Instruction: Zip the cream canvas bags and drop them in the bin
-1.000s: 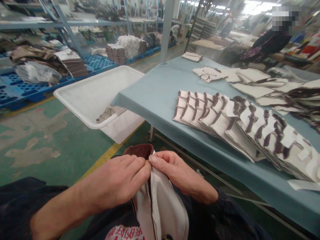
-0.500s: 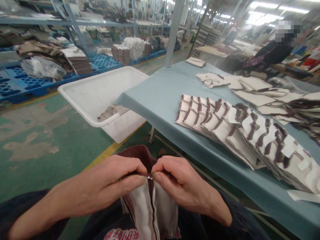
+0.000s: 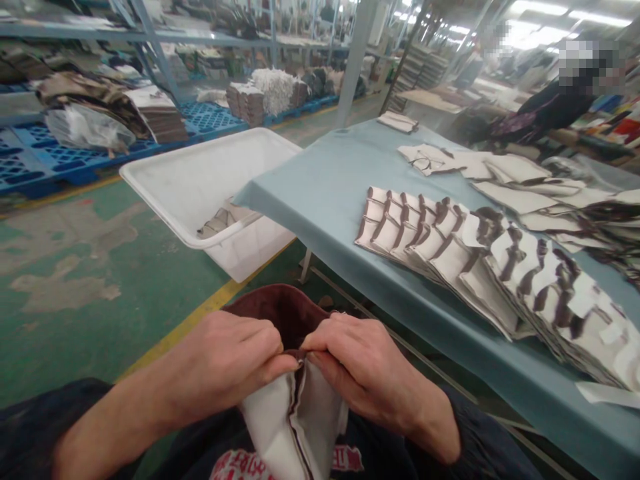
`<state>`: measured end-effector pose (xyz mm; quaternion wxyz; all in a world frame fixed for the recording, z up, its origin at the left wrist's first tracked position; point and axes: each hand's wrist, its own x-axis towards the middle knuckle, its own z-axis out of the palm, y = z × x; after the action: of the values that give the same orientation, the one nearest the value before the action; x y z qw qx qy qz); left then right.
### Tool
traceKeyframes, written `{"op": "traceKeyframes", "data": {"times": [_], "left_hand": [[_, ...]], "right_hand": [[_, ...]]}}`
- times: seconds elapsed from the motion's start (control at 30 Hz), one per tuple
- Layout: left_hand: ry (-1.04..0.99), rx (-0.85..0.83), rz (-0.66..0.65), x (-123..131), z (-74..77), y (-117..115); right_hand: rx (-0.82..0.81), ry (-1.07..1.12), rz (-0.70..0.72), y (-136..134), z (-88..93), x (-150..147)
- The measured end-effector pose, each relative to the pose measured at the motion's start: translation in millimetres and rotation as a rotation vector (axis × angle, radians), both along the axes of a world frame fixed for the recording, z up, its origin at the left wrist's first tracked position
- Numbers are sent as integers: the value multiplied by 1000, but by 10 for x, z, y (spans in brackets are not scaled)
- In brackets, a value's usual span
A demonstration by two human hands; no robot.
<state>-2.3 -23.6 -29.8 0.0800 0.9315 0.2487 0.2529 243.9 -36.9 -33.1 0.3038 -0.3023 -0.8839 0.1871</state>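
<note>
Close to my chest hangs a sewn fabric piece (image 3: 270, 413), off-white on the outside with dark seam edges and a maroon inner side at its open top. My left hand (image 3: 235, 363) pinches its upper edge from the left. From the right, my right hand (image 3: 360, 367) pinches the same edge, thumb and fingers closed on the cloth. The fingertips of both hands almost meet above the dark seam that runs down the front. The lower end of the piece drops out of view.
A blue-green covered table (image 3: 320, 193) stands at the right, bearing layered off-white pieces with brown edges (image 3: 430, 247) and glasses (image 3: 425, 163). A white plastic bin (image 3: 165, 200) holds some fabric. Beyond are blue pallets (image 3: 200, 120) with stacks, and a person (image 3: 555, 100).
The top of the fabric piece has opened wider, showing more of the maroon inside. My hands keep their pinch at the seam, and the view has shifted slightly.
</note>
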Motion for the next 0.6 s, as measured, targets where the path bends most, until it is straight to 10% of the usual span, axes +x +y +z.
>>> {"op": "traceKeyframes", "data": {"times": [0.33, 0.6], "left_hand": [[17, -811, -32, 92, 287, 143], [-2, -475, 139, 183, 176, -53]], "right_hand": [[111, -96, 17, -99, 114, -50], [-77, -28, -36, 12, 50, 61]]}}
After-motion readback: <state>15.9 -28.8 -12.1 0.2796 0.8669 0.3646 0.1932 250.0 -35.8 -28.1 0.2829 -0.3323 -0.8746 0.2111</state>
